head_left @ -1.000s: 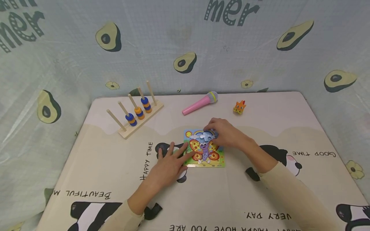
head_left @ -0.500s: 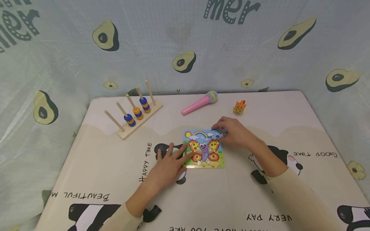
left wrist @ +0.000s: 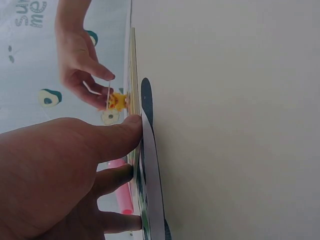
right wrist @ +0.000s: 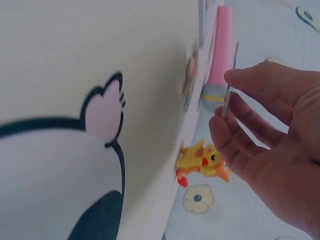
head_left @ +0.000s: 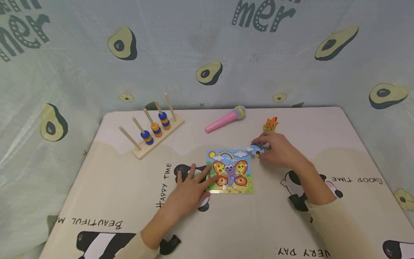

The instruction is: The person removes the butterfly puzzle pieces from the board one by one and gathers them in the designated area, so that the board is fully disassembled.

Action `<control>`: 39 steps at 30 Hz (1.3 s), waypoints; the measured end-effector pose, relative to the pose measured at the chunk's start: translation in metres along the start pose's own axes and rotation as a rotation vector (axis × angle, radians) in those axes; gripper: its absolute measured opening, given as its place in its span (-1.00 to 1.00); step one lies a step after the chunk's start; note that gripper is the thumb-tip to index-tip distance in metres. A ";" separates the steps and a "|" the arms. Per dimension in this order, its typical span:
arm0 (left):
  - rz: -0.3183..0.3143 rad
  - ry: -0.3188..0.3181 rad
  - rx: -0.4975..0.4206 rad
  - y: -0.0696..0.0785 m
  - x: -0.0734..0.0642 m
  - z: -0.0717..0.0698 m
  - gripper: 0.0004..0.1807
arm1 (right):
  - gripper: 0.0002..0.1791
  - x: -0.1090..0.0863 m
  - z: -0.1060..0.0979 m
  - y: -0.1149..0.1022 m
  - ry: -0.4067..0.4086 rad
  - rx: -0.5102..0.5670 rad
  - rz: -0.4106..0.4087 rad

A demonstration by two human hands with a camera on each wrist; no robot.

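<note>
A butterfly jigsaw puzzle [head_left: 230, 172] lies flat at the middle of the table. My left hand [head_left: 188, 191] has its fingers spread over the puzzle's left edge; in the left wrist view the thumb [left wrist: 117, 140] rests against the board's edge. Just off the top right corner, my right hand [head_left: 280, 149] pinches a blue puzzle piece [head_left: 257, 148] with a rainbow on it. Edge-on in the right wrist view, this thin piece [right wrist: 231, 82] stands between thumb and fingertips. Right behind that hand is a small orange and yellow toy figure [head_left: 270, 124].
A pink toy microphone [head_left: 223, 120] lies behind the puzzle. At the back left stands a wooden peg counter [head_left: 158, 138] with blue and orange rings. The tablecloth [head_left: 123, 194] carries printed pandas and lettering, and an avocado-print curtain [head_left: 168, 54] closes off the back.
My right hand has moved rightward from the puzzle's top right part, carrying the puzzle piece off the board toward the toy figure. The left hand stays in place on the puzzle's left edge.
</note>
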State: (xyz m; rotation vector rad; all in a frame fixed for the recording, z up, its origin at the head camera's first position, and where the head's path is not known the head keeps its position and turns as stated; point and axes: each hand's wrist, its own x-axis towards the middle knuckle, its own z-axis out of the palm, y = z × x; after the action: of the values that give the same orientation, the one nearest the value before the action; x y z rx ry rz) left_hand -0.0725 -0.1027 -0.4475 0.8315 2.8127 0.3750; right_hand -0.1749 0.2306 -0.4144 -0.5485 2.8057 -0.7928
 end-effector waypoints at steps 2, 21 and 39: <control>-0.002 -0.001 -0.004 0.000 0.000 0.000 -0.42 | -0.51 -0.002 -0.004 0.002 0.005 0.005 0.013; -0.004 0.002 -0.008 0.001 0.000 0.002 -0.43 | -0.54 -0.009 -0.021 0.027 -0.005 -0.007 0.062; -0.009 0.006 -0.016 0.001 -0.002 0.000 -0.43 | -0.53 -0.011 -0.020 0.042 0.008 -0.028 0.088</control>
State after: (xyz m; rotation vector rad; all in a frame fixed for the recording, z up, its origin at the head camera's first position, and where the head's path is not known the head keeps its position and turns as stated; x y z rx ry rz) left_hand -0.0707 -0.1030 -0.4475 0.8153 2.8139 0.3987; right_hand -0.1824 0.2775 -0.4197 -0.4230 2.8306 -0.7405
